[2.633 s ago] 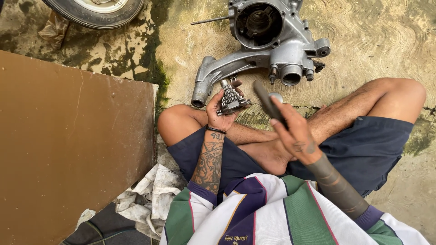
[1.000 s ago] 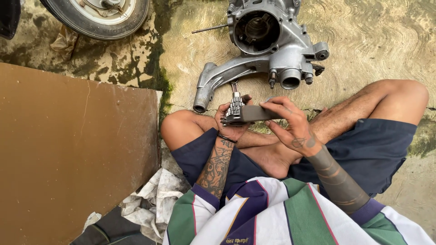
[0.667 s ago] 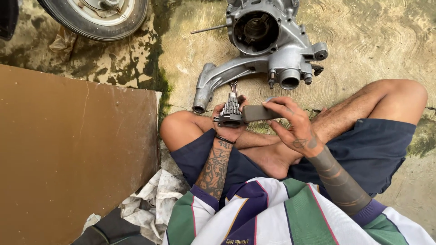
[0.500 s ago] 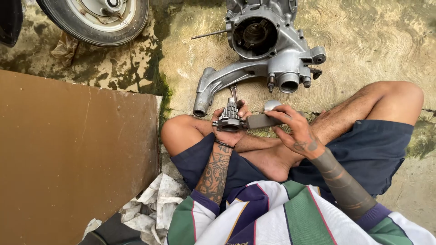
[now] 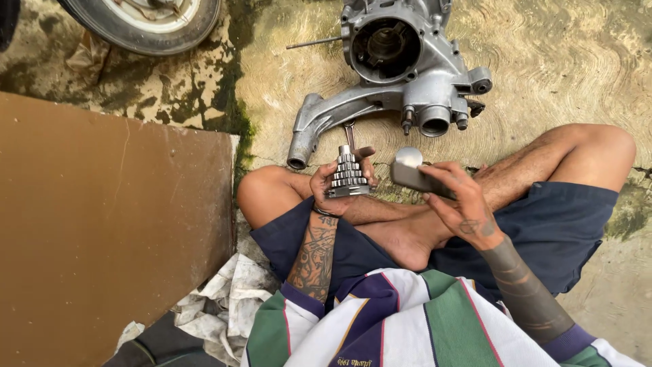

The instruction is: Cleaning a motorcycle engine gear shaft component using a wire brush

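Gears (image 5: 347, 173), a stepped cluster, stand upright in the left hand (image 5: 337, 187), its grip wrapped around the lower tiers above the crossed legs. Just right of it, apart, the right hand (image 5: 456, 200) has its grip closed on a grey hammer (image 5: 411, 171), head toward the gears. Beyond both hands, an engine case (image 5: 401, 75) lies on the concrete floor (image 5: 557, 61).
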